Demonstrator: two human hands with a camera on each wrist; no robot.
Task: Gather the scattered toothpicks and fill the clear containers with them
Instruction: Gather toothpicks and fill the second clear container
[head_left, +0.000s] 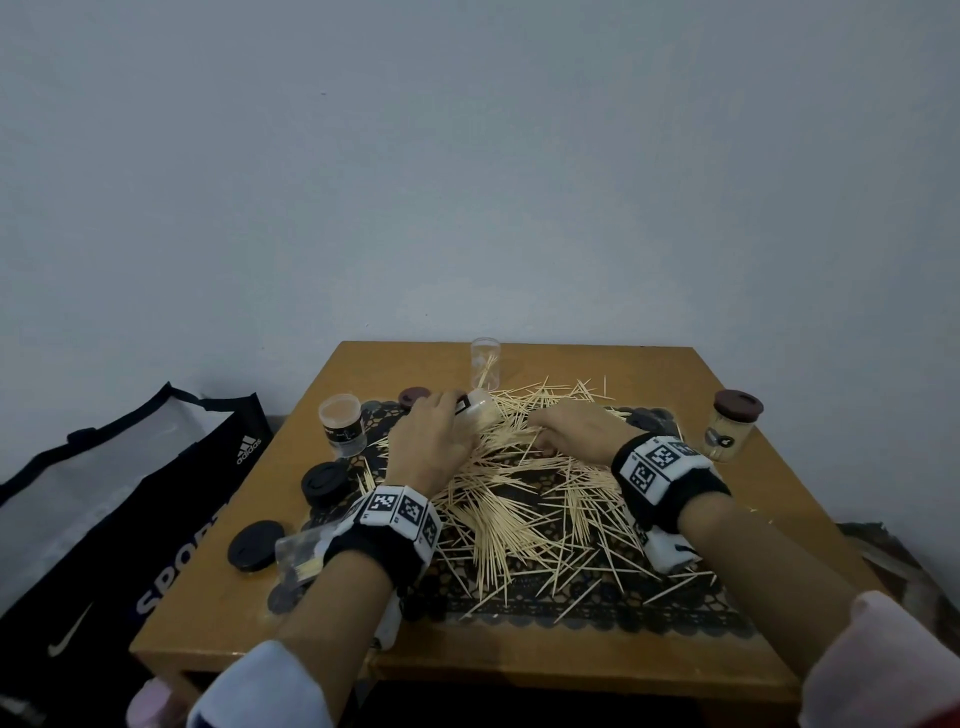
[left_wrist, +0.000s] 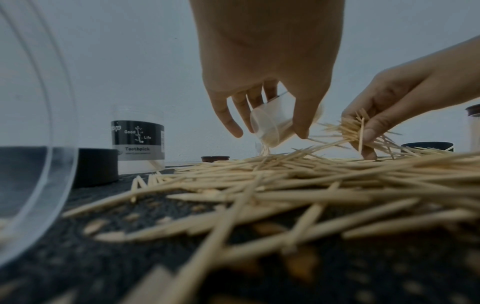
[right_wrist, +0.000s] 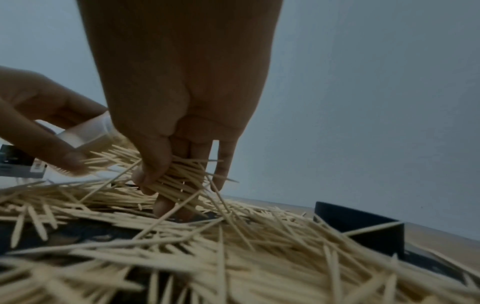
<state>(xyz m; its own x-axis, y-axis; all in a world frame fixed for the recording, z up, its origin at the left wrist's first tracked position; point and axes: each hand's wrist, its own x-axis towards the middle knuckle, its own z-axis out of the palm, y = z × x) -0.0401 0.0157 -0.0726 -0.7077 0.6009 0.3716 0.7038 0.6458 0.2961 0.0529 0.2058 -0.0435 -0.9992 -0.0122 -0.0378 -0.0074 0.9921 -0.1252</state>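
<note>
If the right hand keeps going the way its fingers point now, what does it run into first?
Most likely the left hand's tilted clear container: the right hand, pinching a toothpick bundle, points at its mouth. Depth is unclear.

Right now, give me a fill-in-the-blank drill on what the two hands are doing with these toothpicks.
1. The left hand holds a clear container that is ____ rather than upright.
2. The right hand pinches a bunch of ____ above the pile of toothpicks.
3. The container near the table's right edge has its brown lid ____.
4. The pile lies on a dark mat spread over a ____ table.

Missing words: tilted; toothpicks; on; wooden
</note>
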